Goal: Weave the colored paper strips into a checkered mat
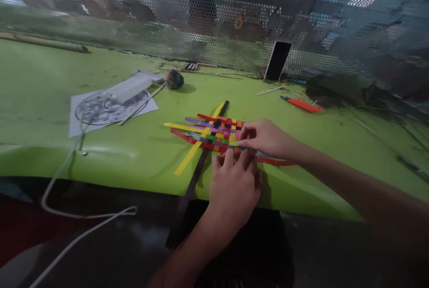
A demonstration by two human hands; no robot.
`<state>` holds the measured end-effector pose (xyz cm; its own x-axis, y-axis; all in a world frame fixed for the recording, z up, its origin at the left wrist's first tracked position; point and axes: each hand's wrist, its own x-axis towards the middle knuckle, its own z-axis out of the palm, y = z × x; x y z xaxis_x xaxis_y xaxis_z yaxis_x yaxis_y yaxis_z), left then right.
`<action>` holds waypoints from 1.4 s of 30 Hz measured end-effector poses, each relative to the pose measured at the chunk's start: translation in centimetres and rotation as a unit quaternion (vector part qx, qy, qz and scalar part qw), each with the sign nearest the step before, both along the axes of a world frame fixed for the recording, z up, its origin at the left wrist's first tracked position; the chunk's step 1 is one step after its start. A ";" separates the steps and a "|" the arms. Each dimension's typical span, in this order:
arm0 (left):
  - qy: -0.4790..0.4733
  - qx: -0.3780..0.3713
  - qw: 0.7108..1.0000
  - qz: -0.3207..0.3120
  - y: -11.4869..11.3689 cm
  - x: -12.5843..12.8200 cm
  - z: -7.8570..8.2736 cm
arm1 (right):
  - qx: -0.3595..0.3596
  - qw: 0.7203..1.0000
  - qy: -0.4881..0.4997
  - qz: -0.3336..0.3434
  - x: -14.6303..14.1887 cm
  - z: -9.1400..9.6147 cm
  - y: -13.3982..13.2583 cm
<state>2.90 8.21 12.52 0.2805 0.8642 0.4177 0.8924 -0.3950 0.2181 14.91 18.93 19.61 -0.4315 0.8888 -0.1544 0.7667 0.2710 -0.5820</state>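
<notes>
A small mat of woven coloured strips (pixel 219 135), in red, yellow, purple, green, orange and black, lies near the front of the table. Loose ends fan out to its left, and a long black strip (pixel 197 169) runs down over the table's front edge. My left hand (pixel 236 183) is closed, its bent fingers gripping the mat's near edge. From the right, my right hand (pixel 268 138) pinches the mat's right side between thumb and fingers. A red strip (pixel 276 161) sticks out beneath my right wrist. Both hands hide the mat's lower right corner.
On the green tabletop (pixel 134 154), a printed sheet (pixel 75 118) lies left under a white device with a cable (pixel 63 167). Behind the mat sit a dark multicoloured ball (pixel 174 79), an upright phone (pixel 277 61) and an orange-handled cutter (pixel 303 105). Perforated metal sheeting (pixel 167 15) borders the back.
</notes>
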 end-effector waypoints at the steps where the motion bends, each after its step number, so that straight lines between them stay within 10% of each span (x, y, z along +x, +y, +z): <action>1: 0.001 -0.001 1.000 0.001 0.0 0.0 0.0 | -0.003 1.000 0.005 -0.004 0.0 0.0 0.0; 12: 0.000 -0.006 1.000 0.000 -0.1 0.0 -0.3 | -0.100 0.991 0.062 0.065 -1.0 -1.6 2.0; 28: 0.006 0.005 1.000 -0.001 -0.1 0.0 -0.2 | 0.086 0.940 -0.001 0.330 -2.1 -1.2 4.9; 42: 0.002 -0.008 1.000 -0.004 0.0 -0.1 0.1 | 0.007 0.947 0.066 0.314 -3.6 -1.6 6.5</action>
<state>2.84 8.18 12.64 0.2896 0.8686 0.4021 0.8900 -0.3989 0.2208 11.36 25.40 17.96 -0.8905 0.4521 -0.0520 0.3723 0.6580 -0.6546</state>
